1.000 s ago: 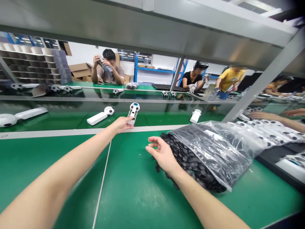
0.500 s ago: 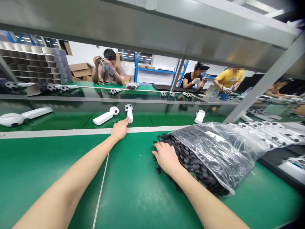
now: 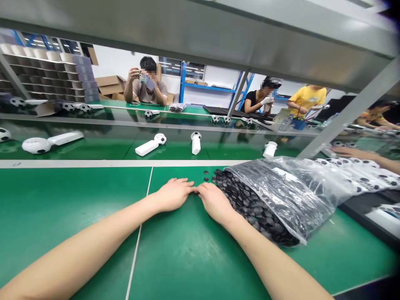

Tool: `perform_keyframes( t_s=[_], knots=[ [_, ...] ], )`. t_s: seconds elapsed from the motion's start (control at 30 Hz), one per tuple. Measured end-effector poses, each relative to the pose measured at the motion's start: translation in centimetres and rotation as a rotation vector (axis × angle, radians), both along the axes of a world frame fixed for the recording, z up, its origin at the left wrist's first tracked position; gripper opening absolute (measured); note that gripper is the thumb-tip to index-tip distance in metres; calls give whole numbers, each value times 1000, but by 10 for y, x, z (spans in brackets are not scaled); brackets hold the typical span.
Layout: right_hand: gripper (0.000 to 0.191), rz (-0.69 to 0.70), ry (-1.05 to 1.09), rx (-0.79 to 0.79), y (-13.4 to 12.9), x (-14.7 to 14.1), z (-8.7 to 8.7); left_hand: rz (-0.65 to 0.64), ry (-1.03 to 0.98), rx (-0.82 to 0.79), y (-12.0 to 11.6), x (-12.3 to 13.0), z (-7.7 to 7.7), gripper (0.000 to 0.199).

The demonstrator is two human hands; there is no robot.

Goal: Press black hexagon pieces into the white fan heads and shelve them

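Observation:
My left hand [image 3: 175, 194] lies low over the green tabletop [image 3: 175, 250], fingers stretched out. Its fingertips meet those of my right hand [image 3: 215, 202], whose fingers are pinched together. Whatever is between the right fingertips is too small and covered to make out. Beside the right hand, a pile of small black flat pieces [image 3: 243, 196] spills from the mouth of a clear plastic bag [image 3: 290, 200]. Beyond my hands, on the dark green belt, lie white-handled devices with soccer-ball heads, among them an upright-looking one [image 3: 196, 143] and a slanted one [image 3: 147, 147].
More soccer-ball devices [image 3: 359, 173] crowd a black tray at the right, where another person's hand [image 3: 353, 152] reaches in. A pale rail [image 3: 93, 163] divides tabletop from belt. A metal shelf beam [image 3: 200, 54] hangs overhead. Co-workers sit across the belt.
My left hand has come back from a device on the belt to meet my right hand, which shifted slightly left off the pile. Devices on the belt have shifted rightward in view.

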State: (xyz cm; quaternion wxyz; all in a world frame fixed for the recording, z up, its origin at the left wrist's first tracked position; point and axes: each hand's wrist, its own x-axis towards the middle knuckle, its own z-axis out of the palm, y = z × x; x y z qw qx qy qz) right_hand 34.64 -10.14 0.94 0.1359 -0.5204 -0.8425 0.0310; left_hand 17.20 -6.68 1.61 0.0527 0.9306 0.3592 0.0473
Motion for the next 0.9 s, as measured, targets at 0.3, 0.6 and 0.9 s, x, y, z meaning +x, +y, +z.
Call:
perform_keyframes(
  t_s=[0.3, 0.6, 0.9],
  knots=[
    [23, -13, 244, -148, -10, -6, 7, 36, 165, 155, -51, 24, 5, 33],
    [12, -48, 152, -131, -10, -5, 6, -9, 5, 109, -29, 19, -3, 19],
    [17, 19, 334, -49, -7, -6, 1, 179, -271, -54, -14, 13, -10, 32]
  ],
)
